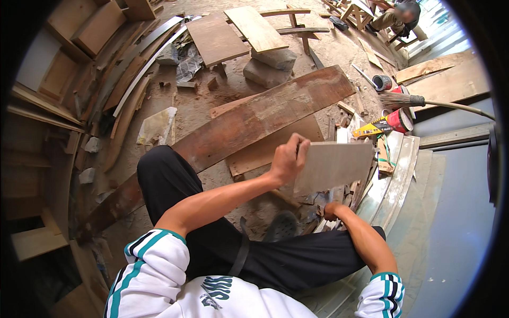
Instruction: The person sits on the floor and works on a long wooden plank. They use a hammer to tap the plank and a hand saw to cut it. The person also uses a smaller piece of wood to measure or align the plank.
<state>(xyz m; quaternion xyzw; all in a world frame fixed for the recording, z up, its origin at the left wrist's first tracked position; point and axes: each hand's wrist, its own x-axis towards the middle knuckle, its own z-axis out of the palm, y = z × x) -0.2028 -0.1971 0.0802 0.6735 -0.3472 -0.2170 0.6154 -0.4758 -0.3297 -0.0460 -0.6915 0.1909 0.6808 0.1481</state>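
My left hand (290, 160) is closed on the upper left corner of a thin, pale rectangular wooden board (335, 168), which it holds up tilted in front of me. Lower down, by my right knee, my right hand (334, 211) has its fingers curled among wood scraps (354, 197). Whatever it grips there, if anything, is too small and shaded to make out. Behind the raised board, a long reddish-brown plank (260, 119) lies slantwise on the ground, with a shorter brown board (275, 146) beside it.
Paint cans (401, 121), a yellow handsaw (374, 127) and a broom (403, 99) are at the right. Two boards (216, 40) rest over stone blocks (268, 69) ahead. Wooden cabinets (98, 29) and stacked strips line the left. Another person (395, 18) sits at the far right.
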